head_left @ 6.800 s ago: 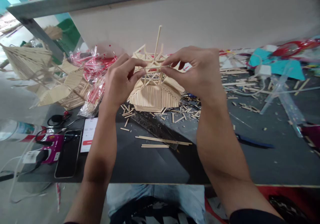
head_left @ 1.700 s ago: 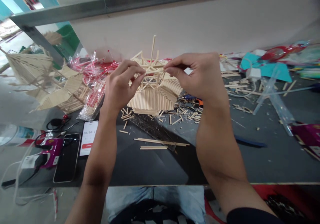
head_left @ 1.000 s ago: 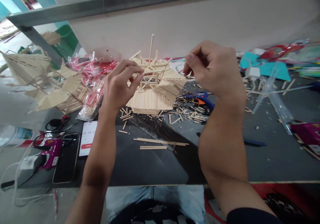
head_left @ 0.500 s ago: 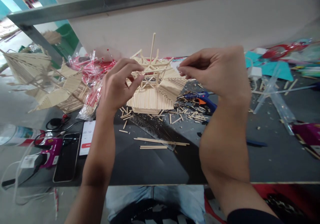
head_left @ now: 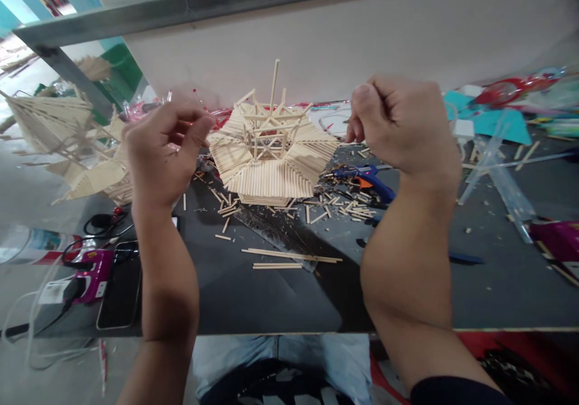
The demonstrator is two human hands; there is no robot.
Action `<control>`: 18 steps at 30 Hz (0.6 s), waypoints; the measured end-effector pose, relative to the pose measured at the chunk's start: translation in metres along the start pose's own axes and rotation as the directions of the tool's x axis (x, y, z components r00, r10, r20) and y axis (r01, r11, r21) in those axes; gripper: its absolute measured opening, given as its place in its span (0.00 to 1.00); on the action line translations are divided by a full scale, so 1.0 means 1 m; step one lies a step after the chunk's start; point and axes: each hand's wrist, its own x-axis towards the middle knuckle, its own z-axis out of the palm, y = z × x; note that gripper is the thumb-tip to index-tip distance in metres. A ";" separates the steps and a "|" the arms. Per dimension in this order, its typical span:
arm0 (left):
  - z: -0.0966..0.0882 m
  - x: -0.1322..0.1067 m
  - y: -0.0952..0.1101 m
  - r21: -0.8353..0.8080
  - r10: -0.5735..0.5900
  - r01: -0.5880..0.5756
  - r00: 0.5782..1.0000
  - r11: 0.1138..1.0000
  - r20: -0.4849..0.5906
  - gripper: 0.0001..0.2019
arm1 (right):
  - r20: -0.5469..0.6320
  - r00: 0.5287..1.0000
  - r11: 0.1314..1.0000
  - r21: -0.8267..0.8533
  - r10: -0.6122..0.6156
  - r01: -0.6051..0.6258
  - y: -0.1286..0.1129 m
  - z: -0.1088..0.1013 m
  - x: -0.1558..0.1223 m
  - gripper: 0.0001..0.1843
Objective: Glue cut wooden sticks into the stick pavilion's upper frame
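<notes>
A model made of thin wooden sticks (head_left: 271,178) stands on the dark table, with sloped panels around an open frame and one tall upright stick. Off its left side, apart from it, is my left hand (head_left: 165,148). Its fingers are curled, with the thumb close to the index finger; anything between them is too small to make out. My right hand (head_left: 398,124) is raised to the right of the model, closed with fingers folded in, and what it may hold is hidden. Loose sticks (head_left: 292,256) lie in front of the model.
A blue glue gun (head_left: 375,178) lies right of the model among cut stick pieces. Another stick model (head_left: 85,151) stands at left. A phone (head_left: 120,287), a purple power strip (head_left: 93,277) and cables occupy the left edge. Clear glue sticks (head_left: 509,188) lie at right.
My left hand has moved left, away from the model, uncovering its left panels. My right hand has turned and shifted slightly right, its fingers now folded in. The model stays put.
</notes>
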 end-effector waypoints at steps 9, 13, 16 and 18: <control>-0.005 0.000 -0.001 0.036 -0.028 0.025 0.997 0.999 0.078 0.05 | 0.022 0.999 0.999 0.029 -0.023 0.022 0.007 0.005 0.000 0.04; -0.003 -0.001 -0.003 0.095 0.032 -0.043 0.994 0.995 0.109 0.04 | 0.016 1.000 0.997 0.071 -0.013 0.011 0.002 0.002 -0.002 0.04; -0.002 -0.001 -0.004 0.092 0.002 -0.014 0.991 0.996 0.130 0.05 | 0.040 0.998 0.993 0.103 0.051 -0.055 -0.001 -0.004 -0.004 0.04; -0.002 -0.002 -0.008 0.094 -0.048 0.034 0.988 0.995 0.144 0.04 | 0.071 0.989 0.984 0.117 0.129 -0.136 0.003 -0.009 -0.004 0.04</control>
